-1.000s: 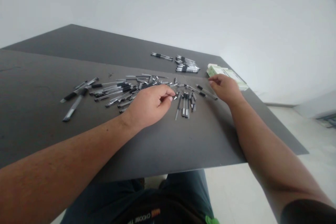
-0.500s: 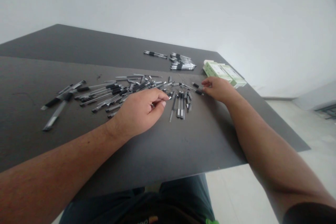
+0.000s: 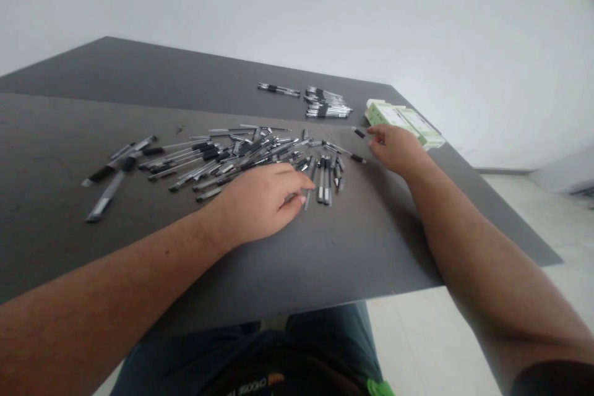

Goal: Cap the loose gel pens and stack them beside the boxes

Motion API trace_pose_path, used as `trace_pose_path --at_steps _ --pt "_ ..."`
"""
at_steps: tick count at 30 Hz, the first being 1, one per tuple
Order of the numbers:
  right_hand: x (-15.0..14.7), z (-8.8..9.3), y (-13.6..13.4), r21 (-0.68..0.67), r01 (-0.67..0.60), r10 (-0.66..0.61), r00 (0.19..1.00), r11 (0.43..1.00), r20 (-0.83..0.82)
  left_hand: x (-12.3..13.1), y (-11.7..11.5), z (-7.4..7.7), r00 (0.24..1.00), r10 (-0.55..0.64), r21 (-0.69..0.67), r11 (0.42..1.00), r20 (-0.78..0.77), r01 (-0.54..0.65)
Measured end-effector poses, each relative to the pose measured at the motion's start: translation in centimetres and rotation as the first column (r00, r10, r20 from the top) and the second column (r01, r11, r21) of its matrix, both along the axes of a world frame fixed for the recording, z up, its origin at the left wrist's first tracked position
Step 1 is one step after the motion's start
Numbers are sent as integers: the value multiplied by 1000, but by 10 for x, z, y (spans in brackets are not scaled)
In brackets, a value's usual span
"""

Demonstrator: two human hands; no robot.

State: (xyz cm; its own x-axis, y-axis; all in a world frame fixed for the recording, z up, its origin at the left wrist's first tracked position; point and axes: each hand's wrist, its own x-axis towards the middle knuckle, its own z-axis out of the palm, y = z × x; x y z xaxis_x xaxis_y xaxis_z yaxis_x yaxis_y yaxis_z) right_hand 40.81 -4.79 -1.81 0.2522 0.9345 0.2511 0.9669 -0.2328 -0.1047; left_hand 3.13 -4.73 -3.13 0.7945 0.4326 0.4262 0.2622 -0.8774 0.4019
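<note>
My right hand (image 3: 393, 147) is closed, with thumb and fingertips pinching a clear pen with a black grip (image 3: 359, 133); much of the pen is hidden behind the fingers. My left hand (image 3: 264, 201) rests low over the near side of a loose pile of pens and pen parts (image 3: 208, 154). Its index finger and thumb are slightly apart, with nothing visible between them. Just right of those fingertips lie upright-pointing clear barrels (image 3: 323, 180) and small caps or tips (image 3: 338, 170). Another pen with a black grip (image 3: 346, 151) lies between the hands.
Toward the back of the dark table (image 3: 185, 74) lies a stack of assembled-looking pens (image 3: 328, 103), with a few more pens (image 3: 278, 90) to its left. Green and white boxes (image 3: 403, 120) stand near the right edge. Larger-looking pens (image 3: 111, 189) lie at left.
My right hand has moved slightly away from me toward the boxes, carrying the pen. The left hand's pinched fingers have parted and come down beside the barrels. The view has shifted a little.
</note>
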Motion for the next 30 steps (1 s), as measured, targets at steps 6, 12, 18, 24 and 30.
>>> trace_pose_path --at_steps 6,12,18,24,30 --pt "-4 3 -5 111 -63 69 997 992 -47 3 -6 -1 957 -56 41 997 -286 71" --pt "-9 3 -7 105 -102 109 992 989 -63 4 -9 6 926 7 90 995 -377 30" --pt "-19 6 -9 78 -118 125 988 990 -89 6 -13 12 873 146 97 989 -465 -114" --pt "-24 9 -11 66 -138 144 985 988 -100 4 -13 14 838 252 137 968 -483 -212" --pt "-27 11 -13 54 -153 157 983 987 -99 0 -17 24 765 373 187 927 -525 -324"
